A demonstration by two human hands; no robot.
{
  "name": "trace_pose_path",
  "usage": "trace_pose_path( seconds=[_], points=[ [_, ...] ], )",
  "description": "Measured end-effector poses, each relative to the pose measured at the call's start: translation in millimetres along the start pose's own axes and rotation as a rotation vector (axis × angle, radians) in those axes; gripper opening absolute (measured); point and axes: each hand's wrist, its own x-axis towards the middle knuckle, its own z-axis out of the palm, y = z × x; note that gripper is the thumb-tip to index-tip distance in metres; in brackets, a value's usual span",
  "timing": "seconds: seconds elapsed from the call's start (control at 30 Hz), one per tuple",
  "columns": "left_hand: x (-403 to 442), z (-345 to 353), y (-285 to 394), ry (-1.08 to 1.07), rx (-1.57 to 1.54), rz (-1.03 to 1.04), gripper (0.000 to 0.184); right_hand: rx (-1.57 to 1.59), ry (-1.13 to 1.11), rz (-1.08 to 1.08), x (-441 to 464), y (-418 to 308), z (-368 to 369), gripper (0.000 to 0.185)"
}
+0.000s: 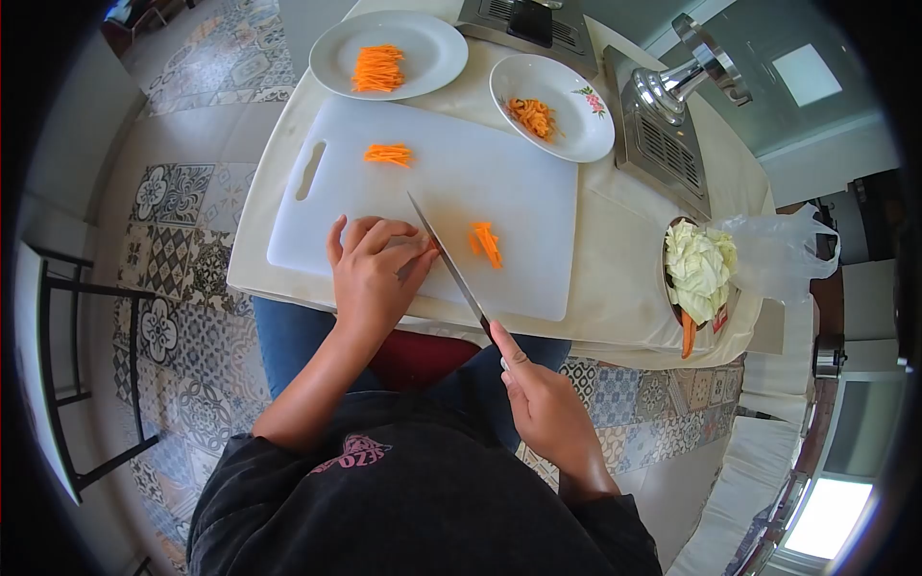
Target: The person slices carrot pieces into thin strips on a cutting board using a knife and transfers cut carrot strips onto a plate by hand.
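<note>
Head view, one person at a cloth-covered desk (624,274). White board (451,178) lies flat at the near edge of the desk, its slot handle toward the left.

Right hand (545,403): closed around the handle of the knife (459,276), beyond the near edge of the board. Blade runs forward and leftward over the board, tip pointing away from the body. Whether the edge touches the board: cannot tell.

Left hand (373,259): over the near part of the board, fingers bent, fingertips down just beside the left face of the blade. A trace of orange shows at the fingertips; most of whatever is beneath is hidden, so a grasp cannot be confirmed.

Carrot on the board, two lots. Far pile (389,155): thin strips, roughly aligned, ahead of the left hand, near the far edge. Near pile (487,246): fewer strips, looser, right of the blade and apart from it.

Beyond the board: white plate (432,62) at far left, bearing a neat stack (377,69) of orange strips. Bowl (576,120) with a floral mark at far right, by the board's corner, containing curled orange shreds (531,117). Metal stove (663,158) stands right of the bowl.

Right end of the desk: pale cabbage leaves (699,269) in a dark-rimmed container, a whole carrot (689,336) projecting toward the near side; clear plastic bag (778,254) just to the right.
</note>
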Motion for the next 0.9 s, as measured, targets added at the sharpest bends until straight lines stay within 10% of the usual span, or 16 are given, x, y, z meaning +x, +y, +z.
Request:
trace_pose_path(
  seconds=[0.9],
  points=[
    [2, -2, 4, 0.014, 0.005, -0.014, 0.017, -0.023, 0.1, 0.047, 10, -6, 7, 0.056]
  ],
)
